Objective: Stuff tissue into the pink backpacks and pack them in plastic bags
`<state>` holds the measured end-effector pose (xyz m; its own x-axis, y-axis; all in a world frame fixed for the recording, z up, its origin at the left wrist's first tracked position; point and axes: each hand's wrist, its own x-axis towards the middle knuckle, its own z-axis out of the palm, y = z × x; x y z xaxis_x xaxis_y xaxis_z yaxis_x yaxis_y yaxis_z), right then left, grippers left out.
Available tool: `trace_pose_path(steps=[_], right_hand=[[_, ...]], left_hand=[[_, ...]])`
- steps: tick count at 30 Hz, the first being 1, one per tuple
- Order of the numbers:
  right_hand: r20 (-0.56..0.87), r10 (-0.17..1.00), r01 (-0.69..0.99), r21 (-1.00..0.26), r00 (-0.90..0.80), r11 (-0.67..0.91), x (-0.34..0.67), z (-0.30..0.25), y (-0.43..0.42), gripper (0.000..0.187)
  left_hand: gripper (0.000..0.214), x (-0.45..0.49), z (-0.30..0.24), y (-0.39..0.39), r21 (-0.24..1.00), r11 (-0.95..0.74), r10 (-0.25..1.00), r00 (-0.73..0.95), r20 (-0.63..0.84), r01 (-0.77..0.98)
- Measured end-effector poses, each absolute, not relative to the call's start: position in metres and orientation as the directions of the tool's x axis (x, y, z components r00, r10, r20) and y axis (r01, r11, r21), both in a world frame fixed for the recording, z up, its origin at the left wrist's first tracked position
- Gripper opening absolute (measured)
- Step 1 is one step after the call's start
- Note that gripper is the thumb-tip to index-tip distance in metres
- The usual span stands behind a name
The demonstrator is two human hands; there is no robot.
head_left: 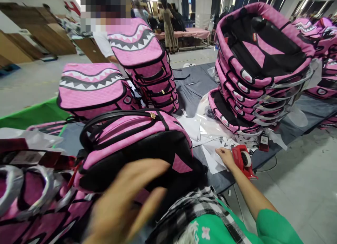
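A pink and black backpack [137, 145] lies on its side in front of me, with a black handle and a gold-coloured zip pull on top. My left hand [129, 198], blurred by motion, hovers before its black panel, thumb and fingers apart; nothing shows in it. Farther right, my right hand [225, 155] is over loose white papers [210, 156], its fingertips drawn together. Whatever they may hold is too small to make out. Right beside that wrist stands a red tape dispenser [240, 161] with a white roll.
Stacked pink backpacks [263, 61] rise at the right of the dark-covered table [188, 91]. More shark-mouth backpacks [92, 86] stand at the left, where a person in a white sleeve [101, 44] is behind them. Wrapped handles [39, 188] crowd the near left.
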<state>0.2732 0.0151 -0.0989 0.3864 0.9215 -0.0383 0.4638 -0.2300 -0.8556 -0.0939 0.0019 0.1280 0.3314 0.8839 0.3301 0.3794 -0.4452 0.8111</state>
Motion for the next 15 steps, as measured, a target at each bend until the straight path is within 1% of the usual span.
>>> trace_pose_path(steps=[1,2,3,4,5,7,8,9,12,15], right_hand=[[-0.004,0.913,0.447,-0.871,0.408,-0.204,0.264,-0.085,0.012,0.061],[0.024,0.907,0.435,-0.883,0.420,-0.178,0.253,-0.071,0.007,0.059],[0.053,0.902,0.425,-0.893,0.428,-0.149,0.241,-0.057,0.001,0.057],[0.084,0.895,0.413,-0.903,0.437,-0.116,0.227,-0.045,-0.005,0.054],[0.120,0.886,0.397,-0.915,0.448,-0.077,0.214,-0.035,-0.011,0.051],[0.196,0.855,0.363,-0.932,0.480,0.010,0.188,-0.019,-0.023,0.045],[0.233,0.836,0.352,-0.935,0.498,0.051,0.177,-0.013,-0.028,0.044],[0.264,0.818,0.351,-0.933,0.511,0.083,0.170,-0.007,-0.032,0.043],[0.331,0.794,0.396,-0.910,0.510,0.126,0.166,0.009,-0.040,0.044],[0.357,0.808,0.435,-0.889,0.468,0.141,0.180,0.028,-0.043,0.039]], left_hand=[[0.036,-0.072,0.114,-0.006,0.869,-0.390,0.837,0.510,0.197,0.304],[0.041,-0.050,0.098,-0.011,0.934,-0.252,0.813,0.579,0.062,0.254],[0.050,-0.027,0.081,-0.013,0.968,-0.114,0.795,0.605,-0.045,0.222],[0.057,-0.006,0.065,-0.012,0.982,-0.016,0.801,0.590,-0.100,0.188],[0.059,0.012,0.050,-0.010,0.985,0.055,0.817,0.561,-0.138,0.162],[0.045,0.037,0.028,-0.005,0.987,0.109,0.860,0.486,-0.153,0.116],[0.039,0.043,0.021,-0.004,0.990,0.100,0.884,0.448,-0.135,0.101],[0.036,0.046,0.018,-0.003,0.993,0.080,0.905,0.411,-0.110,0.088],[0.039,0.038,0.019,-0.006,0.999,0.023,0.936,0.351,-0.036,0.042],[0.038,0.025,0.029,-0.011,1.000,0.016,0.922,0.387,-0.008,-0.017]])
